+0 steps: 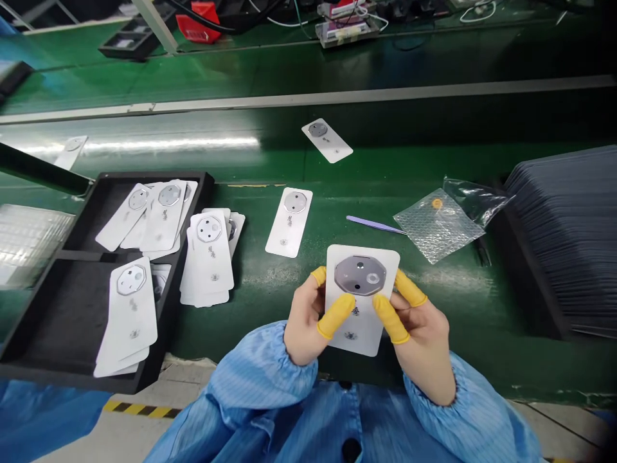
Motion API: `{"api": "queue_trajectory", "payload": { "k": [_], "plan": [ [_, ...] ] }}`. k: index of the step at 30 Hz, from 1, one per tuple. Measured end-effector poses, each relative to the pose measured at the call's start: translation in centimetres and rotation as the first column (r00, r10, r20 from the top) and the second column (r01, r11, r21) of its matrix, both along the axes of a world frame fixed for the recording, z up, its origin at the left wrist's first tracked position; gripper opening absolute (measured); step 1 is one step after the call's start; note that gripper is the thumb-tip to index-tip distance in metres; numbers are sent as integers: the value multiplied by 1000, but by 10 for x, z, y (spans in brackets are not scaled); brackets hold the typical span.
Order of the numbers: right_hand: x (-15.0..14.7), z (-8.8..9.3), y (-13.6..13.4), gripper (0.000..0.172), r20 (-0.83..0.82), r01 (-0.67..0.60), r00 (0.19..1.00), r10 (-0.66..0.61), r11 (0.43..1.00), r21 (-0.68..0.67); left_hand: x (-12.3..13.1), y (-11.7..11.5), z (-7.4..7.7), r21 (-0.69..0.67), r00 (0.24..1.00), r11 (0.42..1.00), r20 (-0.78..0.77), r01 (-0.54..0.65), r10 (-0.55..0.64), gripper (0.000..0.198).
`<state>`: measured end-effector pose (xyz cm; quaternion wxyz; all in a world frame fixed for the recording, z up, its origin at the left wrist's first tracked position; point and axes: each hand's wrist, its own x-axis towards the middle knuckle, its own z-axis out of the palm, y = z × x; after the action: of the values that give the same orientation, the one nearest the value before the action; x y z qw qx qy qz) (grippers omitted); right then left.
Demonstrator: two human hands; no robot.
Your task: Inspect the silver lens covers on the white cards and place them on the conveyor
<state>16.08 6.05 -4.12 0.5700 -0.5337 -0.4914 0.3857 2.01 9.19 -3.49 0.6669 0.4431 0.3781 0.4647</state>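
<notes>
Between my two hands I hold a white phone back cover (349, 321) with a grey octagonal camera plate at its top. My left hand (311, 321) grips its left side, the thumb lying on the front face. On the right edge, my right hand (418, 331) grips it the same way. Yellow finger cots cover the thumbs and some fingertips. Just beyond the cover lie purple tweezers (373, 224) and a clear bubble-wrap bag (436, 225) with a small orange spot. To the left, a single similar cover (289, 225) rests on the green bench.
A stack of covers (207, 263) lies beside a black divided tray (58, 302) holding more covers. Another cover (332, 145) lies farther back, near a metal rail (289, 101). At right, a black bin (530, 276) holds many dark upright sheets (569, 225).
</notes>
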Motion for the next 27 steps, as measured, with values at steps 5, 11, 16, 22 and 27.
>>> {"api": "queue_trajectory", "payload": {
  "k": [5,11,16,22,27],
  "plan": [
    [-7,1,-4,32,119,39,992,-45,998,59,2,6,1,46,990,994,-92,-99,103,22],
    [-8,-9,-7,28,320,19,946,-51,994,104,-4,6,2,21,989,993,-91,-118,119,17],
    [-9,-10,-4,26,375,-12,927,-19,997,82,-6,6,4,20,979,988,-133,-154,155,20],
    [0,-17,-6,52,407,-248,893,194,965,84,-38,3,-4,-42,985,990,-119,-133,127,22],
    [20,-62,-18,47,669,-265,731,138,960,92,-92,7,-26,-131,845,859,-302,-496,441,26]
  ]
}}
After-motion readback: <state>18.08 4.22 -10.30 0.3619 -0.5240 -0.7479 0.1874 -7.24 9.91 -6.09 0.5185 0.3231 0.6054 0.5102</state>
